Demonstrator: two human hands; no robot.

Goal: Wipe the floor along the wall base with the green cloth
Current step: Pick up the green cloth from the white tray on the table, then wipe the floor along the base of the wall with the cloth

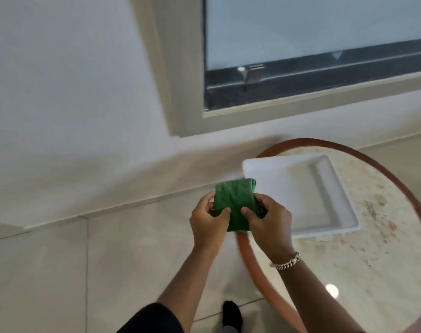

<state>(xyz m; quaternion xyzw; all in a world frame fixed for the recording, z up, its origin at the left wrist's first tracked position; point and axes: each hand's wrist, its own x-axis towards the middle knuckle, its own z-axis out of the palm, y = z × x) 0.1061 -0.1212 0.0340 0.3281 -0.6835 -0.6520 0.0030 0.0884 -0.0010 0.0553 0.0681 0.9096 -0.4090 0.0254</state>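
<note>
A folded green cloth (pixel 235 200) is held up in the air in front of me, above the left rim of a round table. My left hand (pixel 208 222) grips its left edge and my right hand (pixel 269 222), with a silver chain bracelet on the wrist, grips its right edge. The wall base (pixel 122 205) runs as a pale skirting line from lower left to upper right, behind and below the cloth. The tiled floor (pixel 108 260) lies under my arms.
A round marble table with a reddish-brown rim (pixel 382 169) fills the right side, carrying a white square tray (pixel 252 164). A window with a grey frame (pixel 180 92) sits in the white wall above. My dark shoe (pixel 231 313) shows on the floor.
</note>
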